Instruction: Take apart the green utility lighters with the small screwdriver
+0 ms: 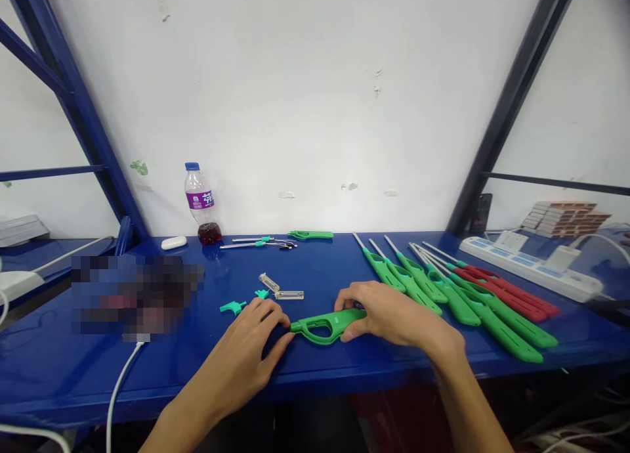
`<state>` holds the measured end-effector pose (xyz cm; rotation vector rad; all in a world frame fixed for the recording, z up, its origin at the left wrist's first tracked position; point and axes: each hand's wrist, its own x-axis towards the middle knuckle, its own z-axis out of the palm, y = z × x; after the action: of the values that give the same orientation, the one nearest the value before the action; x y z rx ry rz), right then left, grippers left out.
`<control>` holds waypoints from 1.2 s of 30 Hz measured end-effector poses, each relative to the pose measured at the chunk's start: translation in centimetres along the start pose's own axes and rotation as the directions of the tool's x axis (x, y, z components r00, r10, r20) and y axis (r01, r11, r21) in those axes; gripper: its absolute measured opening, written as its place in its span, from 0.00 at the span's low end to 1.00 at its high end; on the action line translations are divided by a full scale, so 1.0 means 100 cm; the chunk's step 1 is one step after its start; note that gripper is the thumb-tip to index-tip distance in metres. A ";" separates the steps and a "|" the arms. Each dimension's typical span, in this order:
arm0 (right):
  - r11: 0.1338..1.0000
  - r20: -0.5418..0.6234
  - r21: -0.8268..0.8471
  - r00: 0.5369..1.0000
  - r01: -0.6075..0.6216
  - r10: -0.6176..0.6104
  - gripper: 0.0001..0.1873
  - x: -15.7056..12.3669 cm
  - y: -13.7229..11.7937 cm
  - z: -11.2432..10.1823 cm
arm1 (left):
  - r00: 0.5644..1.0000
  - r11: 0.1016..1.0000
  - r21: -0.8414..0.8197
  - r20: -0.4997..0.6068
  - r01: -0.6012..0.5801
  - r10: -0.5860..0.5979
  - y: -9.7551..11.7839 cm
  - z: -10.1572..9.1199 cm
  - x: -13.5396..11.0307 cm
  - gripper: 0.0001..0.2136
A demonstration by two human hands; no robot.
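Note:
A green lighter handle (336,322) with a looped trigger opening lies across the front of the table, without a metal rod. My left hand (251,338) pinches its narrow front tip between thumb and fingers. At the other end, my right hand (388,312) is closed around the rear of the handle; a small dark bit shows under its fingers, too hidden to name. Beyond my left hand are teal trigger pieces (233,307) and two clear narrow fuel tanks (289,295). Metal rods (241,245) with teal parts and wires lie farther back, near another green handle (315,234).
Several green long-nosed lighters (457,300) and some red ones (512,292) lie fanned out at right, before a white power strip (531,266). A drink bottle (201,207) and a white case (174,243) stand at back left. A white cable (121,381) crosses the left edge.

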<state>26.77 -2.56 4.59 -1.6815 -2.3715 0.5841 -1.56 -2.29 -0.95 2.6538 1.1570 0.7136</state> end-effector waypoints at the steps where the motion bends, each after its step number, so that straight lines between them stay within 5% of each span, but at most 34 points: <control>1: 1.000 0.001 0.004 1.000 -0.002 0.002 0.18 0.000 -0.001 0.000 | 1.000 1.000 -0.003 0.005 0.004 -0.004 0.000 0.000 0.000 0.08; 20: 0.997 0.027 0.062 0.999 -0.035 0.033 0.18 -0.003 0.007 0.000 | 0.999 1.000 0.030 -0.036 -0.005 0.006 0.002 -0.001 0.001 0.12; 27: 0.994 -0.105 -0.015 0.988 -0.111 0.109 0.19 -0.010 0.032 -0.017 | 0.997 0.998 0.052 -0.067 -0.029 0.033 -0.003 0.004 0.001 0.12; 30: 0.976 -0.071 -0.165 0.988 -0.145 0.135 0.20 0.017 0.042 -0.032 | 0.998 0.999 0.038 -0.059 -0.029 0.031 -0.005 0.005 0.000 0.13; 36: 0.944 -0.006 -0.283 0.985 -0.167 0.173 0.17 0.123 0.054 -0.063 | 0.994 0.994 0.094 -0.092 -0.047 0.056 -0.006 0.007 -0.001 0.11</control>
<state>29.47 11.82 7.06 -2.0229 -2.4338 0.2942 -1.67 -1.90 -1.85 2.7623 1.1751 0.8226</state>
